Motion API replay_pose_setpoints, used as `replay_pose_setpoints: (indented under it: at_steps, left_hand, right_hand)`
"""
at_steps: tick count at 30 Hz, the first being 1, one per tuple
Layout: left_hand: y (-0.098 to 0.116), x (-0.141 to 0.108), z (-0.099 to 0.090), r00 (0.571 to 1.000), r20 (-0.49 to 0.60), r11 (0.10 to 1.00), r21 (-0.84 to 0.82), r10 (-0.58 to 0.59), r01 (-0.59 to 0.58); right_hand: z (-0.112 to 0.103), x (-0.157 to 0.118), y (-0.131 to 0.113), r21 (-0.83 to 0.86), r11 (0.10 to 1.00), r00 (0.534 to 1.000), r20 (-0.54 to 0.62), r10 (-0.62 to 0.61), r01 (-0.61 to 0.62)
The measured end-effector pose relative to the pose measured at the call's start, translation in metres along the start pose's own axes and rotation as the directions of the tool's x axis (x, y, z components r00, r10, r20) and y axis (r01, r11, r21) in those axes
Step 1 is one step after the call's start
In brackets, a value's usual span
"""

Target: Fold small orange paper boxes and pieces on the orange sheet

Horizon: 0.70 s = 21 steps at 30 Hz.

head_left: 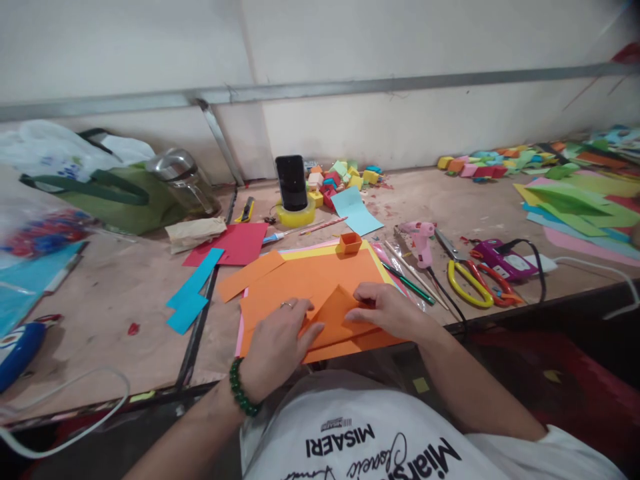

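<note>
A piece of orange paper (334, 317) with a raised, pointed fold lies between my hands, over a stack of coloured sheets topped by an orange sheet (280, 283). My left hand (281, 340) is at its left side, thumb along the fold and fingers bent down to the sheet beneath. At the right side, my right hand (387, 308) has curled fingers and a thumb pressed against the fold's edge. The fingertips of both hands are partly hidden. A small open orange paper box (351, 243) stands at the stack's far edge.
A pink glue gun (420, 241), yellow-handled scissors (469, 285) and a green pencil (410, 283) lie right of the stack. Blue paper strips (193, 293) lie left. Behind stand a phone (292, 183) and a tape roll (296, 214), near several paper cubes (354, 180).
</note>
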<state>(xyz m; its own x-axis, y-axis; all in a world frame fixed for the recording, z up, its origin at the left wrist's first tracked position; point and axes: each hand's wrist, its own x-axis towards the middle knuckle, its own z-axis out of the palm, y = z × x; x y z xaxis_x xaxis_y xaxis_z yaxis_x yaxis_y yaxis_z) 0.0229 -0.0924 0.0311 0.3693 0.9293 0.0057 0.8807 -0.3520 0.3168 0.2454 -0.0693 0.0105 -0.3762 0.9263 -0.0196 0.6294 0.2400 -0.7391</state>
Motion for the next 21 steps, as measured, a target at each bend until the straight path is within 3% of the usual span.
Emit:
replay_pose_setpoints:
  at_steps: [3,5,8,13,21]
  left_hand:
    - [-0.014,0.012,-0.007,0.99,-0.101,0.977,-0.181,0.098,-0.115]
    - [-0.021,0.027,-0.009,0.984,-0.065,0.912,-0.369,0.169,-0.181]
    - [-0.027,0.054,-0.01,0.976,0.026,0.737,-0.66,0.216,-0.145]
    - [-0.033,0.08,-0.004,0.984,-0.047,0.647,-0.748,0.17,-0.148]
    - [-0.043,0.076,0.009,0.993,0.01,0.633,-0.772,0.116,-0.066]
  right_hand:
    - [-0.008,0.001,-0.011,0.01,0.997,0.997,-0.011,-0.08,0.08]
    - [-0.013,0.006,-0.021,-0.004,0.993,0.993,-0.018,-0.116,0.116]
    - [-0.019,0.02,-0.03,-0.037,0.99,0.99,-0.024,-0.136,0.135]
    - [-0.016,0.052,-0.024,-0.01,0.993,0.993,0.03,-0.114,0.114]
    - [0.009,0.068,0.0,0.174,0.98,0.993,0.051,-0.104,0.094]
